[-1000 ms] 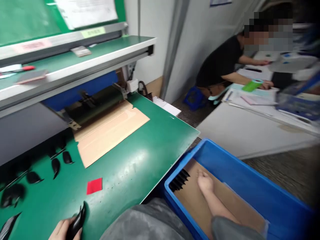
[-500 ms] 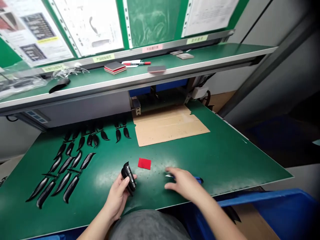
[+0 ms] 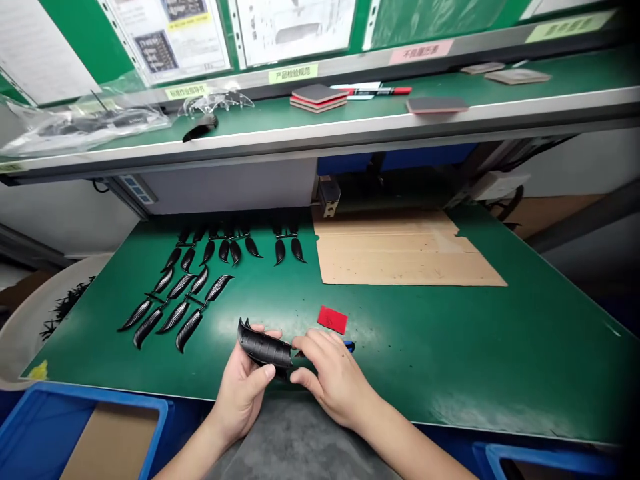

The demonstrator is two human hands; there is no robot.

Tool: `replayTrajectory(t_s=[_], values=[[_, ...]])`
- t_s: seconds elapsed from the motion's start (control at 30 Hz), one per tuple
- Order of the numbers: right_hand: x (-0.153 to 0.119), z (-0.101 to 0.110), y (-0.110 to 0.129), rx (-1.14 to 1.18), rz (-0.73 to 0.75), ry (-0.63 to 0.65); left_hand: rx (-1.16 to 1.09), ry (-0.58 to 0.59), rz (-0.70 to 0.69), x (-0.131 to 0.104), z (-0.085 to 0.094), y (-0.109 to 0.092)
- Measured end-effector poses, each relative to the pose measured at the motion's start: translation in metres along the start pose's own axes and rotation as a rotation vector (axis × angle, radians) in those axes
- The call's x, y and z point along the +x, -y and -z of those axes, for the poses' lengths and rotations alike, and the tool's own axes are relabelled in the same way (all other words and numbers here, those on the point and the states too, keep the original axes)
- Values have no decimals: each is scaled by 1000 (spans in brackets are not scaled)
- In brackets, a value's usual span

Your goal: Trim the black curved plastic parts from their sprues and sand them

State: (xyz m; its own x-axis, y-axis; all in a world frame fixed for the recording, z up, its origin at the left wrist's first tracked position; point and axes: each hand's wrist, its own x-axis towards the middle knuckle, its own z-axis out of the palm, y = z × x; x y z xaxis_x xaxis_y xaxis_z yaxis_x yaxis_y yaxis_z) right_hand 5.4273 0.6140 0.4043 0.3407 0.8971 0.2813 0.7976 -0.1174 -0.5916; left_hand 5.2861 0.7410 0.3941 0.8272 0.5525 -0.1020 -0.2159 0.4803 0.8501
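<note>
Black curved plastic parts (image 3: 264,348), nested together, lie in my left hand (image 3: 246,387), its thumb pressed on their near side. My right hand (image 3: 333,373) is at the right end of these parts, fingers curled around the blue knife (image 3: 349,346), whose blue end shows beyond the knuckles and whose tip points at the parts. Just above my right hand a red pad (image 3: 333,320) lies on the green table (image 3: 425,360). More black curved pieces (image 3: 190,330), joined in pairs by thin runners, are laid out in rows at the left.
Cardboard (image 3: 400,257) lies at the back of the table. Above it runs a shelf (image 3: 270,137) with sanding pads (image 3: 319,95), a red marker (image 3: 395,91) and plastic bags. A blue bin (image 3: 163,427) and a white tub (image 3: 25,313) stand at the left.
The view has swung left. My right hand has moved in to the parts in my left hand and closed on the knife. The held parts have turned from upright to nearly level.
</note>
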Motion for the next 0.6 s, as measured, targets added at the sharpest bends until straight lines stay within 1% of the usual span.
replayTrajectory(t_s=[0.13,0.2,0.37,0.5,0.6], values=[[8,-2,-7,-35,20,2,25,-37,-17,9,-1,4],[9,0,-11,-46,14,3,38,-33,-15,14,-2,6],[9,6,-23,-85,18,0,21,40,13,22,-7,8],[8,3,-31,-145,33,6,-24,107,31,24,-12,8],[8,0,-33,-187,53,2,-38,116,37,23,-13,9]])
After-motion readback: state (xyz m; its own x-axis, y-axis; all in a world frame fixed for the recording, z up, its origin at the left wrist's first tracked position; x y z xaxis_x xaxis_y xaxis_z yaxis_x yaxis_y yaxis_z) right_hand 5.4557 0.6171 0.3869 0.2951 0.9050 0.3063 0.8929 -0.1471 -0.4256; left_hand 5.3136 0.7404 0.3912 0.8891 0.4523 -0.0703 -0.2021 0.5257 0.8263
